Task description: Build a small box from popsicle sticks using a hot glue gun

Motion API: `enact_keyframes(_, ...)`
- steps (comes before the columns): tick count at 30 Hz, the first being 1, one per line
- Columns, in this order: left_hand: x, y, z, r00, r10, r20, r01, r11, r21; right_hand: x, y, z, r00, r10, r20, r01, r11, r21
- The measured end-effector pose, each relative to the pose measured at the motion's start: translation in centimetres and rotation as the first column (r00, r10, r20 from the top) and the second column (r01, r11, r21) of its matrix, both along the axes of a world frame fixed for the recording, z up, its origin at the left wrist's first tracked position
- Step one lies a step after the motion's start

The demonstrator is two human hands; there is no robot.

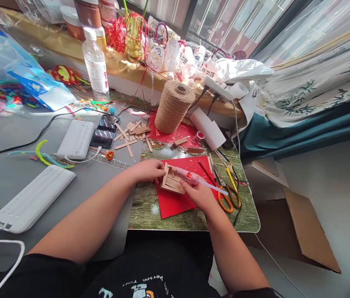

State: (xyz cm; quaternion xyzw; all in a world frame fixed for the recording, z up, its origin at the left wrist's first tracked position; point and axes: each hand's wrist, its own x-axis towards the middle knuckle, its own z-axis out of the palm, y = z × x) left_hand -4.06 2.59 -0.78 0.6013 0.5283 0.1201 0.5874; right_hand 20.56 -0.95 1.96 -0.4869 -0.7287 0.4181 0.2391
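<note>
A small open box of craft sticks rests on a red sheet of card in front of me. My left hand grips the box's left side, fingers closed on its edge. Across the box's top lies a pink glue gun, with a long translucent glue stick jutting out of its back end. My right hand is closed round this glue gun from below, its thumb near the box's right side. The glue gun's tip is at the inside of the box, though its exact contact is too small to tell.
Right of the card lie orange-handled scissors and a pencil. Behind stand a twine spool and loose craft sticks. Leftward are white power banks, a phone, cables and a plastic bottle. A cardboard box sits beyond the right edge.
</note>
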Motion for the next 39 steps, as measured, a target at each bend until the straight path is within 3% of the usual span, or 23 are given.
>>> enact_keyframes(7, -0.2, 0.1, -0.2, 1.000, 0.014, -0.002, -0.014, 1.000, -0.007, 1.0, -0.6, 0.6, 0.994, -0.105, -0.017, 0.105, 0.994, -0.020)
enact_keyframes(15, -0.4, 0.1, 0.3, 0.999, 0.049, -0.014, -0.048, 0.999, 0.012, 1.6, -3.4, 2.5, 0.998, 0.059, 0.022, -0.057, 0.996, -0.073)
enact_keyframes(23, -0.4, 0.3, -0.4, 0.999, 0.044, -0.026, -0.044, 0.999, 0.019, 1.1, -4.4, 1.8, 0.995, 0.075, 0.069, -0.070, 0.994, -0.080)
enact_keyframes(31, -0.4, 0.1, 0.1, 0.999, 0.052, -0.010, -0.052, 0.999, 0.011, 0.9, -4.4, 1.5, 0.990, 0.087, 0.112, -0.079, 0.994, -0.074)
enact_keyframes(39, -0.5, 0.2, -0.3, 0.999, 0.034, -0.022, -0.034, 0.999, 0.014, 0.7, -4.7, 1.3, 0.997, 0.056, 0.058, -0.049, 0.992, -0.117)
